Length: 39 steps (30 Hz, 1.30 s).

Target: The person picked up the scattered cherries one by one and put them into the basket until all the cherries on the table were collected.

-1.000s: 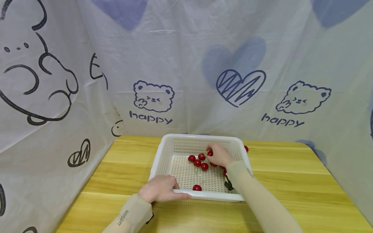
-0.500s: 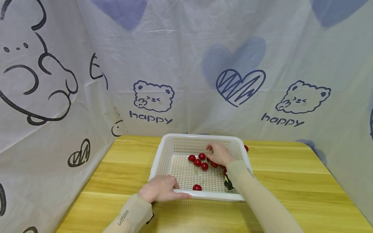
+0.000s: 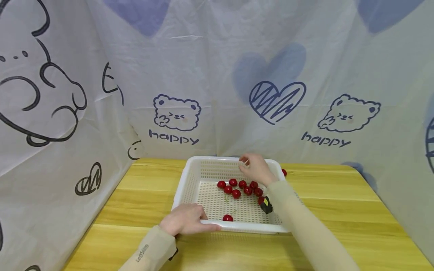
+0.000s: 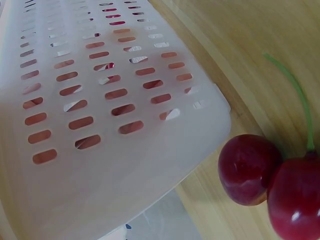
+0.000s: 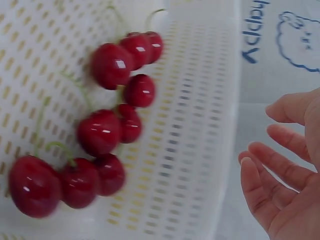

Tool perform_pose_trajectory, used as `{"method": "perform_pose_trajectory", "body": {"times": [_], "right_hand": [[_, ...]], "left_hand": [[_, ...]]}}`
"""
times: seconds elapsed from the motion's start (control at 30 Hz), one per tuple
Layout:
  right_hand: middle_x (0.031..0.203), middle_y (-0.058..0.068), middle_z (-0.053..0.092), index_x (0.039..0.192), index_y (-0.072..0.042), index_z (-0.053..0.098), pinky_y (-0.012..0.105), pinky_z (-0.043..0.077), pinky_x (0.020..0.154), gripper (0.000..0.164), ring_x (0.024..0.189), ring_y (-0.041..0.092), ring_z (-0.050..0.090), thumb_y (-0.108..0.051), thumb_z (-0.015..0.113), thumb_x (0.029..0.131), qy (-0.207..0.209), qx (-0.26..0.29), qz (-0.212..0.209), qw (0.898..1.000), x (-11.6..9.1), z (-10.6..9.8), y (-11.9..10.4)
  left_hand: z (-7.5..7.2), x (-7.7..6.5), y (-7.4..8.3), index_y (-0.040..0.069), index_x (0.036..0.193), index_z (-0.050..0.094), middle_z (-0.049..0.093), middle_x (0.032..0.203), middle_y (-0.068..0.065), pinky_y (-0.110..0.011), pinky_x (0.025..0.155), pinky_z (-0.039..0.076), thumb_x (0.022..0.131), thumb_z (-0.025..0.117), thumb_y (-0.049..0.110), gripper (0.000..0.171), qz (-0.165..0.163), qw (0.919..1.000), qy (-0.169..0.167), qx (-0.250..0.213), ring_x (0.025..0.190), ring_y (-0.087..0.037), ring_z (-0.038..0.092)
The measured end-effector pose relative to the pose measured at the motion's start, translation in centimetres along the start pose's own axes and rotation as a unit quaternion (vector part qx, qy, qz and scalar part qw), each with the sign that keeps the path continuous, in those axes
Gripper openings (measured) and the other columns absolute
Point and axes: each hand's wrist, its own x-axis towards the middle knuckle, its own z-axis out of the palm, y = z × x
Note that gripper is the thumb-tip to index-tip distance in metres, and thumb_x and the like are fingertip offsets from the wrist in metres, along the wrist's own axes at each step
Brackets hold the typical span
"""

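A white perforated basket [image 3: 190,177] stands on a yellow wooden table [image 3: 339,210]. Several red cherries [image 3: 236,193] lie in a cluster on its floor, and one cherry [image 3: 228,218] lies alone by the front rim. My left hand [image 3: 186,223] grips the basket's front rim, thumb along the edge. My right hand [image 3: 256,168] hovers over the far right part of the basket, fingers relaxed and empty. The right wrist view shows the cherries [image 5: 102,132] on the mesh and my loose fingers [image 5: 270,175] beside them. Two cherries [image 4: 250,167] lie by the basket wall [image 4: 100,100].
One cherry [image 3: 284,172] lies on the table just outside the basket's right rim. A printed cloth backdrop [image 3: 217,75] closes off the back and left sides. Bare wood shows to the right and in front of the basket.
My right hand has lifted off the cherry cluster and moved toward the far rim, empty. More cherries now show where it was. My left hand stays on the front rim.
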Motion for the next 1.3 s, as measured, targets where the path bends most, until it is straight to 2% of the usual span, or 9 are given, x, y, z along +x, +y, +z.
{"method": "perform_pose_trajectory", "body": {"times": [0.2, 0.47, 0.63, 0.73, 0.87, 1.0, 1.17, 1.3], "right_hand": [[0.107, 0.012, 0.064, 0.111, -0.003, 0.062, 0.041, 0.051, 0.081, 0.026, 0.095, 0.027, 0.060, -0.019, 0.060, 0.091, 0.026, -0.003, -0.019, 0.999, -0.6, -2.7, -0.5], [0.106, 0.020, 0.064, 0.110, 0.004, 0.061, 0.044, 0.052, 0.079, 0.023, 0.092, 0.031, 0.060, -0.006, 0.049, 0.093, 0.067, 0.044, -0.044, 0.996, -2.2, -5.6, 0.7], [0.108, 0.020, 0.062, 0.112, 0.003, 0.060, 0.046, 0.051, 0.079, 0.024, 0.093, 0.032, 0.059, -0.005, 0.045, 0.095, 0.080, 0.053, -0.011, 0.995, -3.8, -7.2, 2.3], [0.111, 0.021, 0.060, 0.113, 0.003, 0.058, 0.045, 0.052, 0.076, 0.024, 0.095, 0.033, 0.058, -0.006, 0.043, 0.097, 0.072, 0.063, 0.020, 0.995, -5.1, -7.9, 3.4], [0.117, 0.021, 0.057, 0.116, 0.001, 0.056, 0.045, 0.052, 0.075, 0.025, 0.100, 0.035, 0.055, -0.007, 0.042, 0.098, 0.055, 0.071, 0.059, 0.994, -6.8, -8.2, 5.0], [0.118, 0.022, 0.057, 0.118, 0.003, 0.056, 0.051, 0.047, 0.085, 0.027, 0.105, 0.037, 0.053, -0.005, 0.042, 0.096, 0.055, 0.059, 0.071, 0.994, -8.4, -7.9, 6.9], [0.118, 0.025, 0.057, 0.119, 0.006, 0.055, 0.054, 0.045, 0.086, 0.028, 0.105, 0.039, 0.052, -0.002, 0.043, 0.095, 0.056, 0.040, 0.071, 0.995, -10.3, -7.4, 9.0], [0.118, 0.025, 0.057, 0.120, 0.006, 0.055, 0.056, 0.044, 0.086, 0.030, 0.105, 0.041, 0.053, 0.001, 0.044, 0.092, 0.043, 0.023, 0.051, 0.998, -11.6, -7.4, 10.2]], "left_hand": [[-0.2, 0.0, -0.1, 0.023, 0.051, 0.049, 0.037, 0.048, 0.010, -0.025, 0.041, 0.030, 0.074, 0.039, 0.085, 0.067, 0.000, 1.0000, 0.001, -0.003, 0.042, -0.006, 0.032], [-0.1, 0.0, -0.1, 0.024, 0.050, 0.042, 0.032, 0.047, 0.012, -0.024, 0.040, 0.025, 0.074, 0.037, 0.086, 0.066, 0.000, 0.9999, -0.007, -0.009, 0.042, -0.005, 0.026], [0.0, 0.2, -0.2, 0.024, 0.050, 0.042, 0.032, 0.048, 0.011, -0.025, 0.040, 0.026, 0.074, 0.036, 0.086, 0.067, 0.006, 1.0000, -0.005, 0.001, 0.043, -0.005, 0.028], [0.0, 0.2, -0.2, 0.024, 0.050, 0.041, 0.031, 0.047, 0.012, -0.025, 0.040, 0.026, 0.074, 0.035, 0.086, 0.067, 0.007, 1.0000, -0.006, 0.002, 0.043, -0.005, 0.028], [0.0, 0.2, -0.2, 0.024, 0.050, 0.039, 0.031, 0.047, 0.012, -0.024, 0.040, 0.026, 0.074, 0.036, 0.086, 0.067, 0.008, 1.0000, -0.005, -0.001, 0.043, -0.005, 0.027], [-0.1, 0.1, -0.5, 0.024, 0.050, 0.038, 0.030, 0.047, 0.012, -0.024, 0.041, 0.025, 0.073, 0.036, 0.087, 0.067, 0.005, 1.0000, -0.004, 0.001, 0.043, -0.005, 0.026], [-0.2, -0.1, -0.8, 0.024, 0.050, 0.038, 0.029, 0.047, 0.011, -0.025, 0.041, 0.023, 0.072, 0.035, 0.087, 0.067, -0.001, 0.9999, -0.010, 0.002, 0.044, -0.005, 0.024], [-0.4, -0.2, -0.8, 0.024, 0.050, 0.041, 0.029, 0.047, 0.011, -0.025, 0.041, 0.023, 0.073, 0.035, 0.087, 0.067, 0.000, 0.9999, -0.013, 0.003, 0.044, -0.005, 0.025]]}}
